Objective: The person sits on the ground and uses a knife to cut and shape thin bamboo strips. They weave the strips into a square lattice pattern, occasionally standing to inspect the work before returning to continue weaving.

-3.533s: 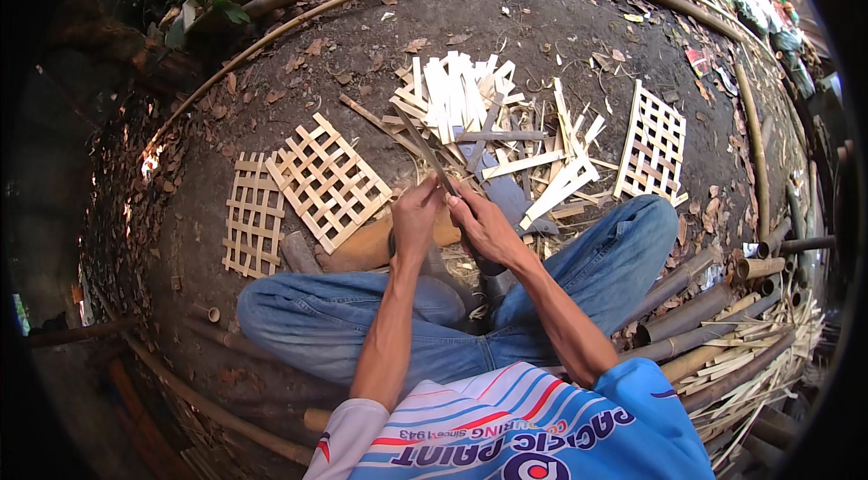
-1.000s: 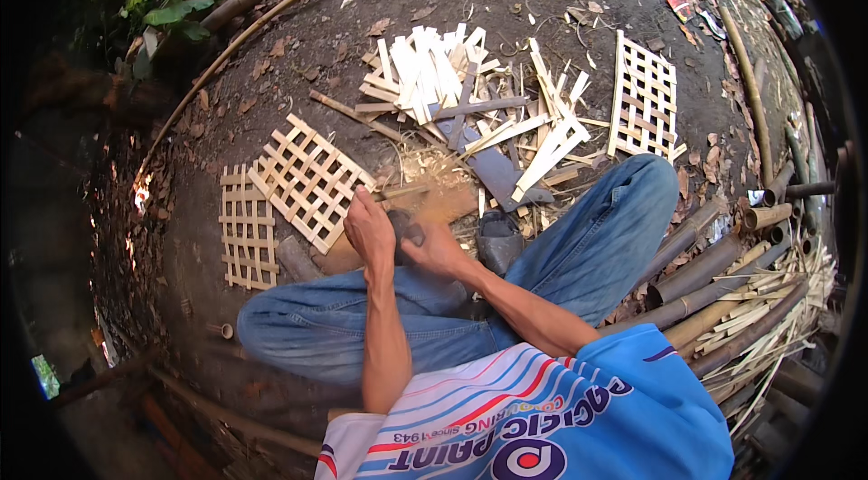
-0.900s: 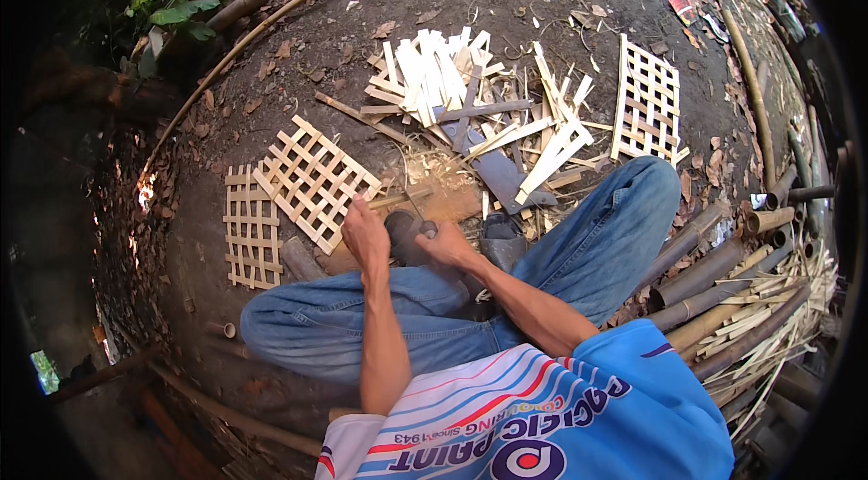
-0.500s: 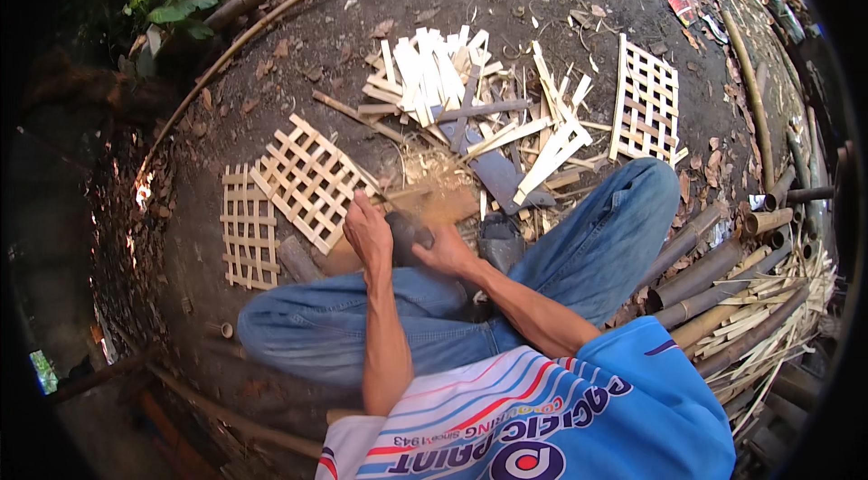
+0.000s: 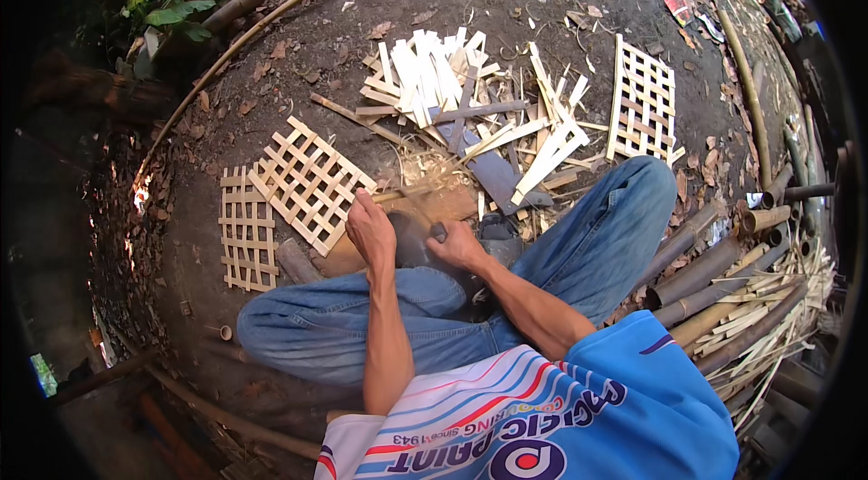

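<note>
My left hand (image 5: 371, 231) is closed with its fingertips around the near end of a pale bamboo strip (image 5: 394, 196), which points to the right over a brown wooden block (image 5: 452, 206). Just to the right, my right hand (image 5: 459, 248) wraps round the dark handle (image 5: 438, 231) of what looks like a knife. Motion blurs its blade, which angles up toward the strip. Left of my hands lie two lattice panels woven from bamboo strips, one larger (image 5: 312, 183) overlapping a smaller one (image 5: 247, 227). Dark footwear (image 5: 495, 229) shows between my bent legs.
Ahead is a heap of pale bamboo strips (image 5: 434, 78), with a flat grey-blue piece (image 5: 495, 174) among them. A third woven panel (image 5: 642, 100) lies at the right. Thick bamboo poles (image 5: 701, 272) and split strips (image 5: 768, 317) are stacked at the lower right.
My right hand has shifted slightly to the right, away from my left hand, and the dark handle now shows. My left hand stays nearly in place on the strip.
</note>
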Motion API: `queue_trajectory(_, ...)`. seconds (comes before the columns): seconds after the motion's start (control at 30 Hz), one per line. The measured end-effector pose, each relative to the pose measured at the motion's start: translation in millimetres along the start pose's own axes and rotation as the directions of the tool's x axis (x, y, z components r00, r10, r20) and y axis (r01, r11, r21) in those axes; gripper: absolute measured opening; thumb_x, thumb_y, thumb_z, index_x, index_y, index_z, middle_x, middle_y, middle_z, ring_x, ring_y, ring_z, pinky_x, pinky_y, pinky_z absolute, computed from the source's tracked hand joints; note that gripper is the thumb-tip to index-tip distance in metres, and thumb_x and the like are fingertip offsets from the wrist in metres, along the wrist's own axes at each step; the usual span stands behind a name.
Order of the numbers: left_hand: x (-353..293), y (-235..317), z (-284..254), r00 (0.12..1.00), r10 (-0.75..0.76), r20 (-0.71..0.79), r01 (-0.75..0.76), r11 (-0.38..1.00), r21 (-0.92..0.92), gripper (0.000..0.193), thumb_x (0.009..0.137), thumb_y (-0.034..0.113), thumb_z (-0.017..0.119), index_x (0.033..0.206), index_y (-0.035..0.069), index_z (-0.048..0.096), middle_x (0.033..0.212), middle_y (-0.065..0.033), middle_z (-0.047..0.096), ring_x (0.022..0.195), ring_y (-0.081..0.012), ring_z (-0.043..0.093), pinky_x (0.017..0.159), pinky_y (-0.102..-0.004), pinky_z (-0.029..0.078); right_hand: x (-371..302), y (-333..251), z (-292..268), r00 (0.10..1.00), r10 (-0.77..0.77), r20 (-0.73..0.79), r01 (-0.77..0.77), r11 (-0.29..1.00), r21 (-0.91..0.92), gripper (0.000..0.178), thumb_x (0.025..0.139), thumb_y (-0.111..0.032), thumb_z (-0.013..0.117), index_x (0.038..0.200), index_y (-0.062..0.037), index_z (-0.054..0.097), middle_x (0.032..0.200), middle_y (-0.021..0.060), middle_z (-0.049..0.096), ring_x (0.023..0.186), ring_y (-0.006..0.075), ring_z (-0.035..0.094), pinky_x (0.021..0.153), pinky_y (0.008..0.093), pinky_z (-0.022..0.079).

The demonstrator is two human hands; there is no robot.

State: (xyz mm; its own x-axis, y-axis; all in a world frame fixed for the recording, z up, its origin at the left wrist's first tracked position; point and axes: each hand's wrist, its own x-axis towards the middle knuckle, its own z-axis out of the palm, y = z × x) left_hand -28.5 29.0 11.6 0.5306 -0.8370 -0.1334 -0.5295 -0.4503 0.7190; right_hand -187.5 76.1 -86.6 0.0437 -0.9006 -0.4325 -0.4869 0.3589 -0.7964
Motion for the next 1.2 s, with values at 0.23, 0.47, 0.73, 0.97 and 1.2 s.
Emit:
queue_trajectory(0.23, -4, 2, -16, 0.999, -0.011, -0.042, 0.011, 1.000, 0.003, 0.060, 0.106, 0.038, 0.034, 0.082, -0.009, 0.062, 0.072, -0.0239, 0.065, 0.076, -0.0450, 0.063, 0.074, -0.0529, 0.044, -4, -16, 1, 0.987, -0.127, 0.097, 0.129, 0.992, -0.009, 0.034, 0.076, -0.030, 0.069, 0.093, 0.0001, 0.069, 0.082, 0.0233, 0.070, 0.079, 0.0380, 0.069, 0.075, 0.0447, 0.054)
queue_trajectory(0.47, 0, 5, -20, 0.986, -0.159, 0.058, 0.163, 0.984, -0.069, 0.060, 0.106, 0.039, 0.035, 0.080, -0.009, 0.061, 0.065, -0.0218, 0.062, 0.069, -0.0423, 0.063, 0.073, -0.0506, 0.046, 3, -27, 0, 0.998, 0.033, 0.048, -0.036, 0.997, 0.065, 0.032, 0.075, -0.029, 0.069, 0.083, 0.0019, 0.065, 0.076, 0.0238, 0.066, 0.072, 0.0367, 0.067, 0.069, 0.0452, 0.052)
queue_trajectory(0.73, -6, 18, -8, 0.997, -0.081, 0.009, 0.082, 0.986, -0.143, 0.063, 0.106, 0.041, 0.034, 0.074, -0.008, 0.058, 0.058, -0.0196, 0.057, 0.057, -0.0381, 0.058, 0.067, -0.0500, 0.044, 16, 9, 0, 0.996, 0.053, 0.073, -0.054, 0.999, 0.011, 0.032, 0.077, -0.029, 0.069, 0.087, 0.0008, 0.069, 0.081, 0.0223, 0.069, 0.079, 0.0331, 0.070, 0.073, 0.0432, 0.054)
queue_trajectory(0.97, -8, 13, -11, 0.998, -0.045, 0.044, 0.050, 0.993, -0.109, 0.061, 0.107, 0.039, 0.033, 0.076, -0.007, 0.058, 0.060, -0.0201, 0.057, 0.058, -0.0386, 0.057, 0.065, -0.0492, 0.043, 11, 13, 2, 0.984, 0.153, 0.089, -0.156, 0.987, 0.029, 0.040, 0.077, -0.032, 0.071, 0.094, 0.0048, 0.068, 0.094, 0.0318, 0.068, 0.093, 0.0428, 0.069, 0.084, 0.0477, 0.053)
queue_trajectory(1.2, 6, 4, -25, 0.988, -0.001, 0.157, 0.018, 0.994, -0.108, 0.038, 0.104, 0.028, 0.050, 0.089, -0.004, 0.064, 0.065, -0.0143, 0.060, 0.060, -0.0225, 0.061, 0.058, -0.0384, 0.046, 12, 11, 1, 0.977, 0.209, -0.030, -0.208, 0.977, 0.043, 0.043, 0.076, -0.036, 0.073, 0.090, 0.0045, 0.067, 0.088, 0.0262, 0.070, 0.085, 0.0351, 0.070, 0.080, 0.0440, 0.055)
